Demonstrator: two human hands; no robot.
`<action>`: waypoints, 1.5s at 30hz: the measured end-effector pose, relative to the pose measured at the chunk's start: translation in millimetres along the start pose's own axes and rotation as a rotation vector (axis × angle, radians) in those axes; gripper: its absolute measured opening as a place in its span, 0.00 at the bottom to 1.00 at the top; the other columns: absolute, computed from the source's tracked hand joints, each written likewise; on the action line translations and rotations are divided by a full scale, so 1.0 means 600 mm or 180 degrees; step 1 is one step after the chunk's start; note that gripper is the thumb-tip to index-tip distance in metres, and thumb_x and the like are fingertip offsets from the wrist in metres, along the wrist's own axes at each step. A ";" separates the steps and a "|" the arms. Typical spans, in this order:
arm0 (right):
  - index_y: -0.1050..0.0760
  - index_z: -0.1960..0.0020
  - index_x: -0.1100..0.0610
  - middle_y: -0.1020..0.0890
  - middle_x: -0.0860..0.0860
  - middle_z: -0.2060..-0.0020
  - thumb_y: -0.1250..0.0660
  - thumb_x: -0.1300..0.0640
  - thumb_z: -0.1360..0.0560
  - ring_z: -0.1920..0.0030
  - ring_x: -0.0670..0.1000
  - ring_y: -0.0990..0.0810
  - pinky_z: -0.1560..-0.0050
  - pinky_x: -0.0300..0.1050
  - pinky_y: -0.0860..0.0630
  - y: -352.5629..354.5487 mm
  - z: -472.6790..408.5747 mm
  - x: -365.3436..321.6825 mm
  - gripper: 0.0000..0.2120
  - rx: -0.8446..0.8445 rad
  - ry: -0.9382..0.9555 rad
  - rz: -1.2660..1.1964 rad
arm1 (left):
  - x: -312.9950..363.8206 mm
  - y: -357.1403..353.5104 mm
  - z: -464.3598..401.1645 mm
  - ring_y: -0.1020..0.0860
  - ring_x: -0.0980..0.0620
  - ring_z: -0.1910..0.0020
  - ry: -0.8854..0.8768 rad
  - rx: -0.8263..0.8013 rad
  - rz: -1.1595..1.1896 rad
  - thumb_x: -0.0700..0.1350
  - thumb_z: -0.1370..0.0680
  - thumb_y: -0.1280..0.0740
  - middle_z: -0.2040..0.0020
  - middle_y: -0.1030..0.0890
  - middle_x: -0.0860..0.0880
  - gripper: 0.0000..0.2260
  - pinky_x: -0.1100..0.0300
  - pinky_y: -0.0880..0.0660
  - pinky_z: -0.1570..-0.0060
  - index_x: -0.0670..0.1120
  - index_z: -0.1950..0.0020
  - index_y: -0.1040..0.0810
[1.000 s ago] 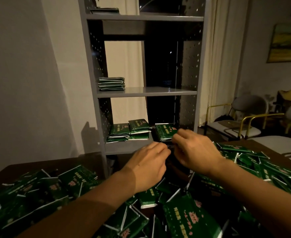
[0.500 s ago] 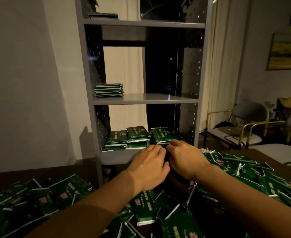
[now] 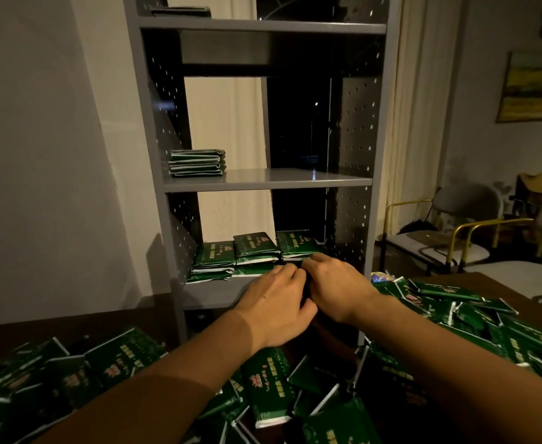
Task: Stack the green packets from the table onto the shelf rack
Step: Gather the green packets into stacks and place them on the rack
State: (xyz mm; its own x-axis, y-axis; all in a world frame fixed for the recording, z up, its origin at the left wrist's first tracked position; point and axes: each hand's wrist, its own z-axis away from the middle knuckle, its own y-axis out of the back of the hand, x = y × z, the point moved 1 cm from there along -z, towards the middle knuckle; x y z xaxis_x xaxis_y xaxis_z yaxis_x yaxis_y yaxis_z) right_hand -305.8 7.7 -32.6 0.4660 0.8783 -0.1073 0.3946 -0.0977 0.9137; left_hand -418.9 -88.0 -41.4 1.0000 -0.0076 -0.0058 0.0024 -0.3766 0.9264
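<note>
A few green packets (image 3: 253, 251) sit in low stacks on the shelf rack (image 3: 263, 179), while most lie heaped on the tabletop (image 3: 519, 290), so most of the job seems left. The left hand (image 3: 276, 307) and right hand (image 3: 337, 285) meet at the lowest shelf, fingers curled; whether they hold a packet I cannot tell.

Dim room: pale wall (image 3: 45, 155), cream curtain (image 3: 420, 123), gold-framed chairs (image 3: 455, 225), painting (image 3: 532, 88).
</note>
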 end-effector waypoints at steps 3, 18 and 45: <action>0.26 0.42 0.54 0.26 0.51 0.48 0.40 0.55 0.20 0.49 0.55 0.23 0.55 0.44 0.34 0.001 0.001 -0.002 0.09 0.0042 -0.0034 0.0002 | 0.000 0.002 0.002 0.29 0.49 0.42 -0.0002 0.0016 0.0037 0.54 0.18 0.43 0.42 0.26 0.47 0.16 0.52 0.27 0.43 0.45 0.38 0.28; 0.25 0.43 0.51 0.26 0.48 0.49 0.37 0.53 0.22 0.53 0.49 0.25 0.52 0.44 0.25 0.062 0.100 -0.086 0.09 0.0178 0.0099 0.0002 | 0.039 0.077 0.116 0.28 0.50 0.42 0.0135 0.0096 0.0213 0.49 0.18 0.43 0.41 0.27 0.48 0.13 0.54 0.28 0.42 0.45 0.37 0.28; 0.23 0.35 0.48 0.22 0.49 0.39 0.28 0.39 0.27 0.37 0.51 0.24 0.37 0.50 0.24 0.014 0.300 -0.228 0.24 -0.0910 -0.0323 -0.0868 | 0.072 0.063 0.403 0.27 0.50 0.36 0.1585 0.0431 0.0690 0.32 0.21 0.40 0.34 0.24 0.50 0.19 0.55 0.28 0.37 0.49 0.35 0.22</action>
State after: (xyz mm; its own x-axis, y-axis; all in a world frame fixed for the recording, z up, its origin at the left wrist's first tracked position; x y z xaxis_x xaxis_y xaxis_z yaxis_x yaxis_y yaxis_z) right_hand -223.7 -197.5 -80.5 0.4562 0.8019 -0.3858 0.2850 0.2790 0.9170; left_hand -377.9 -326.5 -97.5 0.8611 0.3280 0.3885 -0.1721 -0.5308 0.8298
